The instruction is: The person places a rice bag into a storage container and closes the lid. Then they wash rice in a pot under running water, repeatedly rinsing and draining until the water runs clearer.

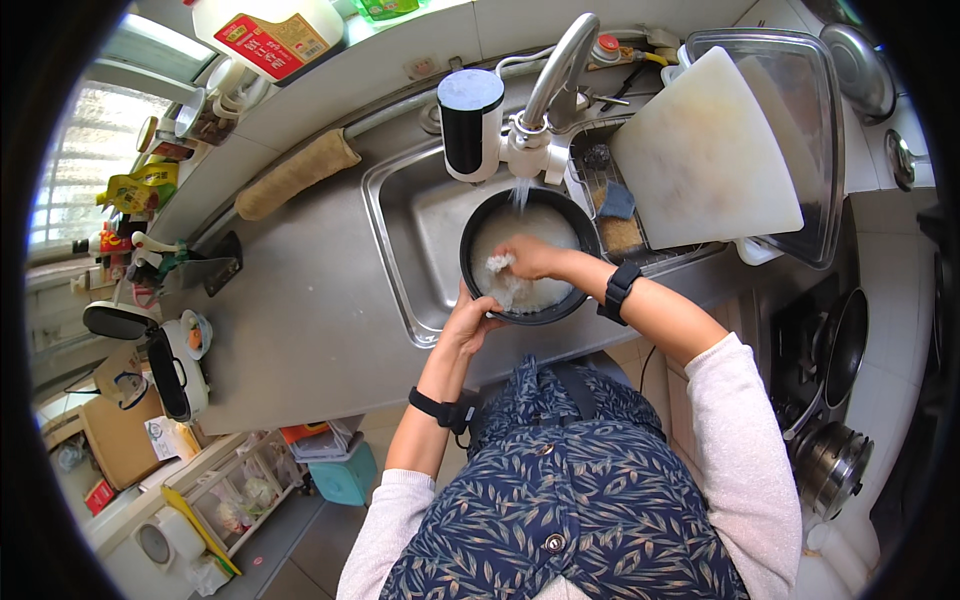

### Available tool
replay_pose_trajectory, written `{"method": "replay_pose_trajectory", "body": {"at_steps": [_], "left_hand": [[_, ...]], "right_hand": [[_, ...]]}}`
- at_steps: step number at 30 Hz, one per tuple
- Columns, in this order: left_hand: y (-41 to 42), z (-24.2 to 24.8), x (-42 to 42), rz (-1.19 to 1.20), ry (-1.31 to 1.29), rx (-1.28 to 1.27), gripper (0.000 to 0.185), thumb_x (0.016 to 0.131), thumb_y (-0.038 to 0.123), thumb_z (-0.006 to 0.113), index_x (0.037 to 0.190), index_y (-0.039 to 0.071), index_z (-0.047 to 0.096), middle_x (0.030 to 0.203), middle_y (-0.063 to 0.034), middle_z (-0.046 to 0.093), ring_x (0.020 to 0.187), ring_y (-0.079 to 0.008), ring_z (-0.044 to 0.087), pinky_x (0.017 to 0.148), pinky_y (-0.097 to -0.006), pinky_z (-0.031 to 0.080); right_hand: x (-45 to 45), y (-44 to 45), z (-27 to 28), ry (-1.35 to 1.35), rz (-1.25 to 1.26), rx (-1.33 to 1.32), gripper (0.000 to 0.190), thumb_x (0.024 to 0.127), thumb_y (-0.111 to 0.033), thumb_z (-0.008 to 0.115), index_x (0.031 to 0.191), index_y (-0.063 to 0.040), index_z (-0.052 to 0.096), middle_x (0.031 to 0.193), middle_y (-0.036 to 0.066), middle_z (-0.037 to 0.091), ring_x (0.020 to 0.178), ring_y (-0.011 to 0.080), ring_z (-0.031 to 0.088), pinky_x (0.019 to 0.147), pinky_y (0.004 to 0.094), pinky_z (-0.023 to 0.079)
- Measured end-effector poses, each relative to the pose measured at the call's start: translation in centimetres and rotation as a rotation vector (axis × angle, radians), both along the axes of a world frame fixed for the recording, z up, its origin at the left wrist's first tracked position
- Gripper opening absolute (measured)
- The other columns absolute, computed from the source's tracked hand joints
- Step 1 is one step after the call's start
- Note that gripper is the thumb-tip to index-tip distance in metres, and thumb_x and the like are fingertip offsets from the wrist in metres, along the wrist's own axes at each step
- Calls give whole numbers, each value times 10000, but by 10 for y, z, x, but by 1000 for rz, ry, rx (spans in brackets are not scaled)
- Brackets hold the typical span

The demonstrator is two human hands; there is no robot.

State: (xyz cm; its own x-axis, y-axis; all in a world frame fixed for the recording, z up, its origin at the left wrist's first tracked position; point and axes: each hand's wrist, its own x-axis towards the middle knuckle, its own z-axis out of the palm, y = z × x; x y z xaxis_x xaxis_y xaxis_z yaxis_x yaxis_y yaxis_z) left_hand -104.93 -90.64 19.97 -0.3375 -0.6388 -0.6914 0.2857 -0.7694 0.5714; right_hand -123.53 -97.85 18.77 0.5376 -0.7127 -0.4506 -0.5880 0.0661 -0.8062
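Over the front part of the steel sink (409,217), a dark round pot (589,232) holds cloudy water and white grains (517,298) that look like rice. My left hand (472,321) grips the pot at its near left side, thumb at the rim. Inside the pot, my right hand (529,257) has its fingers curled around a clump of the wet white grains. Water runs from the faucet (529,124) into the far side of the pot. A filter unit (470,124) is fitted to the faucet.
Right of the sink, a wire rack (652,259) holds sponges (619,232), with a white cutting board (712,157) leaning over it. A rolled tan cloth (296,176) lies at the counter's back edge. A frying pan (844,349) and steel pot (832,465) stand far right.
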Motion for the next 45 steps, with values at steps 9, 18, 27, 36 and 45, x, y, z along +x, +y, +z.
{"method": "replay_pose_trajectory", "body": {"at_steps": [9,18,27,36,45], "left_hand": [[-7,13,-7,-16,39,6,790,717,-61,531,1423,159,254,1230,-142,473,969,-291,596,725,-515,587],[-3,6,-4,10,-5,48,723,718,-67,530,1386,106,314,1191,-145,515,957,-320,620,778,-537,578],[-1,6,-4,-2,45,22,777,725,-53,530,1419,150,249,1223,-153,481,988,-302,601,755,-512,586],[-7,20,-12,38,36,23,735,716,-64,527,1401,83,305,1225,-172,499,1005,-337,602,783,-540,585],[4,4,-6,10,-4,41,745,723,-58,527,1409,115,292,1217,-163,510,1023,-318,599,789,-534,583]], "right_hand": [[10,-19,-11,511,81,-164,769,660,-153,696,1386,-83,450,1339,276,485,1240,491,432,1018,491,407],[14,14,-15,207,395,193,631,652,-270,765,1222,-51,604,1024,212,687,954,349,664,830,409,514],[-18,-26,22,183,138,-206,319,808,-61,579,1119,-82,646,1151,191,643,1058,390,597,875,440,485],[-4,11,10,621,304,-22,925,618,-203,784,1429,-55,364,1338,294,445,1251,391,456,980,450,443],[8,16,4,196,229,173,579,658,-167,751,1196,-27,590,1028,220,675,975,395,648,829,444,518]]}}
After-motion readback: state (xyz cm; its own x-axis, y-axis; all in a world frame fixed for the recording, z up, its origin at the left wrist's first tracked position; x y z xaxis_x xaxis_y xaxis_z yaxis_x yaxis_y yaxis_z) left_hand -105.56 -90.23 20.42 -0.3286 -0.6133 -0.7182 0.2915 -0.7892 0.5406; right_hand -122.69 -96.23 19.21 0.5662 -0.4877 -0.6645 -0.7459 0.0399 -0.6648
